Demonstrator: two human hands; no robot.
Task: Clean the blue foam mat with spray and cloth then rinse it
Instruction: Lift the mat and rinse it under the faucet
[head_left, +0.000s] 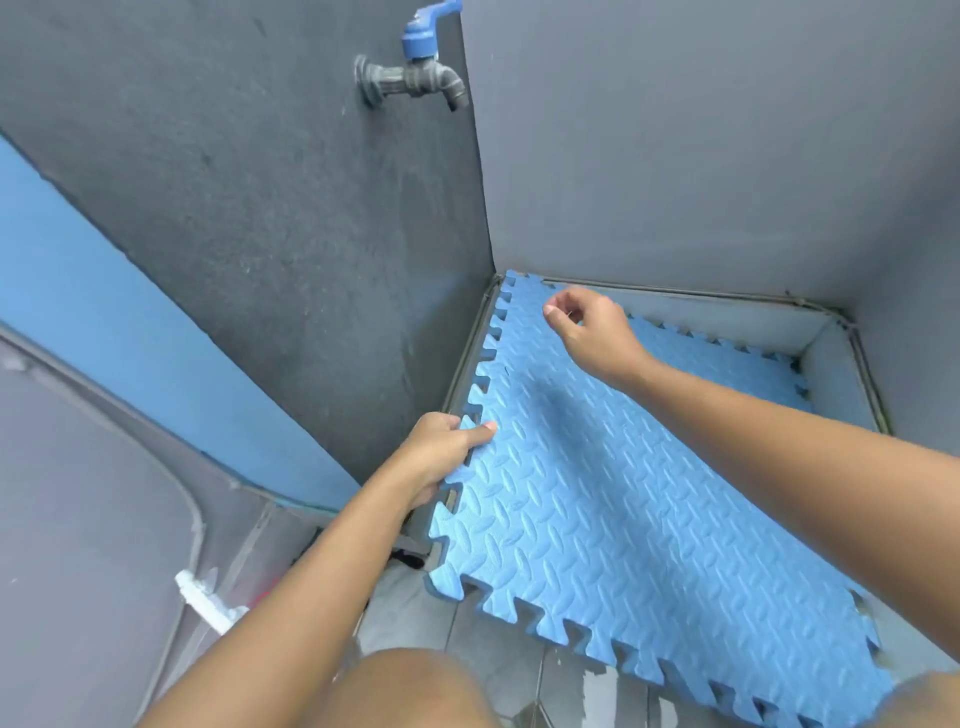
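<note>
- We see the blue foam mat (597, 493) filling the centre and lower right of the frame, its patterned face up and its toothed edges showing all round.
- The mat lies on a slant. Its far end dips into a low walled basin (727, 317) in the corner at the centre right, and its near end reaches out over the wet tiled floor (405, 613) at the bottom of the frame.
- The left hand (441, 457), at the centre of the frame, has the mat's left toothed edge in its grip. The thumb lies on top and the fingers are curled under the edge.
- The right hand (592, 332) hangs above the far part of the mat, right of centre. Its fingers are curled in and the thumb is near the forefinger. We cannot tell whether its grip holds anything, or whether it touches the mat.
- A grey tap (415, 78) with a blue handle juts from the dark grey wall at the top centre, above and to the left of the basin.
- A white object (208, 603) lies at the lower left, blurred.
- A bare knee (415, 691) shows at the bottom centre.
</note>
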